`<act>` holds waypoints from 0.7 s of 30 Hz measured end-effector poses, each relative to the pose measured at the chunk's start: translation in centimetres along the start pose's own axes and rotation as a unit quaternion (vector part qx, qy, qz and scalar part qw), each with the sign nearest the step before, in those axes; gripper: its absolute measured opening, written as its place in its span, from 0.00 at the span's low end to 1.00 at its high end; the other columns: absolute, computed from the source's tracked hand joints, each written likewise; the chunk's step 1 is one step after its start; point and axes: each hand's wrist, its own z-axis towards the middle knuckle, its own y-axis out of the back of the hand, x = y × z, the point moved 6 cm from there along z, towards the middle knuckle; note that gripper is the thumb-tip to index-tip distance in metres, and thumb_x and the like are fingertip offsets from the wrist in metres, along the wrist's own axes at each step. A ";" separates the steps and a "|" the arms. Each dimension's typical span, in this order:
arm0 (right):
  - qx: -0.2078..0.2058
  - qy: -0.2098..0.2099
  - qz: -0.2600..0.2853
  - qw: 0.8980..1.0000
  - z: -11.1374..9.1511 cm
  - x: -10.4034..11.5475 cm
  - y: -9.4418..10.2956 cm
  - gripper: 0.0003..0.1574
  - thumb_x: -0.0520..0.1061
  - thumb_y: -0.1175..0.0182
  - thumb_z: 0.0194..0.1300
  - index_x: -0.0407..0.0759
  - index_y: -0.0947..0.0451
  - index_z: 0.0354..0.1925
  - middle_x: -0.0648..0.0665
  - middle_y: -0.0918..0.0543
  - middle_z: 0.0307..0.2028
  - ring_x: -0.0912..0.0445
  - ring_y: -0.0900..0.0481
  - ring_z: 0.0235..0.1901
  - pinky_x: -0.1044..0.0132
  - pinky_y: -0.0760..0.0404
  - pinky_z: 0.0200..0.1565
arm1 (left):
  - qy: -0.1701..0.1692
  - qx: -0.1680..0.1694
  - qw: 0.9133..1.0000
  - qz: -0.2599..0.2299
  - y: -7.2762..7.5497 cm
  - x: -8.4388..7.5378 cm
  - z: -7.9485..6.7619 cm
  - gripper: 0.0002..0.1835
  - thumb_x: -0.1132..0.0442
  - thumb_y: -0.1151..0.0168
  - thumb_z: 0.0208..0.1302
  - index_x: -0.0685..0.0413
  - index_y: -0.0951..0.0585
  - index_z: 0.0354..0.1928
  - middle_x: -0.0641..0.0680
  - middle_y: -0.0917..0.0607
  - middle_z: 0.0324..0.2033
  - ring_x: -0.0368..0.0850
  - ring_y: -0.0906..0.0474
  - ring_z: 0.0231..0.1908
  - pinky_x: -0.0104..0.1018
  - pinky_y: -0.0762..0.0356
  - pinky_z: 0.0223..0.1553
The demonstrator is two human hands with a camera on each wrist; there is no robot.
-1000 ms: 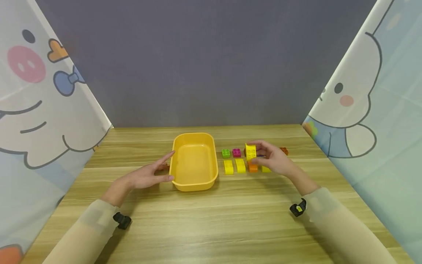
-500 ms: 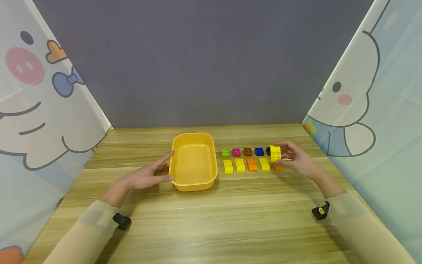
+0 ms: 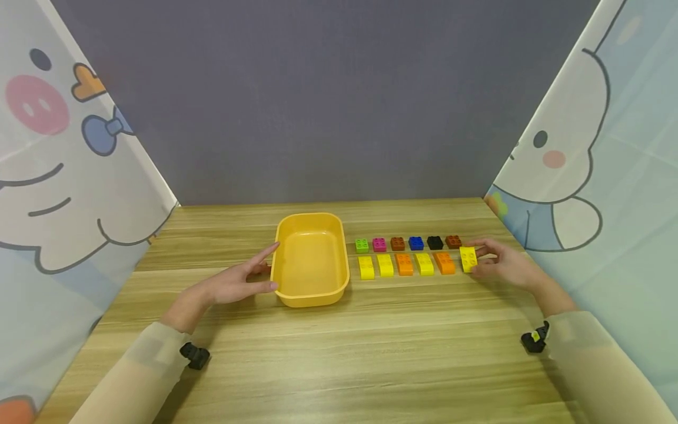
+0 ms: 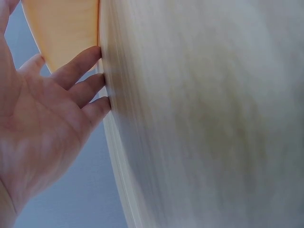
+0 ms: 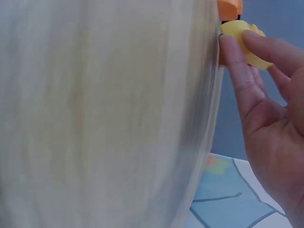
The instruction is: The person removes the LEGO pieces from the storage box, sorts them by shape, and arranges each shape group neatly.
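Note:
My right hand [image 3: 505, 268] pinches a yellow building block [image 3: 468, 259] between thumb and fingers, at the right end of the front row. In the right wrist view the same yellow block [image 5: 233, 29] looks curved on one side and has studs on another; whether it touches the table cannot be told. Beside it is an orange block [image 3: 444, 263]. My left hand [image 3: 235, 282] lies with spread fingers against the left side of a yellow plastic bin [image 3: 312, 300]. The left wrist view shows those fingers [image 4: 76, 66] fairly straight, with fingertips near the tabletop.
The front row also has yellow blocks [image 3: 366, 268] and another orange block [image 3: 405, 265]. Behind runs a row of small square blocks: green [image 3: 362, 246], pink [image 3: 379, 245], brown [image 3: 398, 244], blue [image 3: 416, 243], black [image 3: 435, 242], reddish brown [image 3: 453, 242]. A dark panel [image 3: 328, 106] stands behind the table.
My right hand has carried the yellow block rightward past the other blocks and lowered it to the front row's right end. The left hand stays at the bin.

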 end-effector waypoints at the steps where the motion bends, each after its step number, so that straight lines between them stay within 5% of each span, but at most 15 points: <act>1: 0.006 0.001 -0.006 1.000 0.0 -0.1 -0.1 0.41 0.39 0.30 0.76 0.30 0.35 0.78 0.26 0.23 0.65 0.64 0.16 0.50 0.66 0.11 0.47 | 0.001 0.000 1.000 0.000 0.0 0.0 0.0 0.54 0.37 0.34 0.77 0.26 0.59 0.90 0.69 0.28 0.79 0.72 0.33 0.80 0.79 0.38 0.76; 9: 0.028 0.015 -0.099 0.995 0.4 -0.4 -0.1 0.37 0.40 0.34 0.80 0.31 0.33 0.78 0.29 0.15 0.58 0.50 0.17 0.53 0.67 0.17 0.45 | 0.001 0.000 1.000 -0.004 0.0 -0.1 -0.1 0.53 0.37 0.35 0.77 0.26 0.59 0.90 0.69 0.28 0.79 0.72 0.34 0.80 0.79 0.39 0.76; 14: 0.050 0.007 -0.133 0.990 0.8 -0.6 -0.4 0.35 0.42 0.37 0.82 0.31 0.33 0.78 0.28 0.16 0.60 0.39 0.17 0.57 0.55 0.16 0.53 | 0.002 -0.001 1.000 -0.007 0.0 0.0 -0.1 0.53 0.37 0.35 0.78 0.26 0.59 0.90 0.69 0.28 0.79 0.72 0.34 0.80 0.79 0.40 0.76; 21: 0.069 0.013 -0.155 0.985 1.1 -0.4 -0.8 0.32 0.42 0.40 0.83 0.31 0.31 0.78 0.32 0.15 0.58 0.41 0.18 0.58 0.46 0.17 0.57 | -0.001 -0.002 1.000 -0.005 0.1 0.0 0.0 0.53 0.37 0.35 0.78 0.27 0.59 0.90 0.69 0.28 0.79 0.72 0.34 0.80 0.79 0.41 0.77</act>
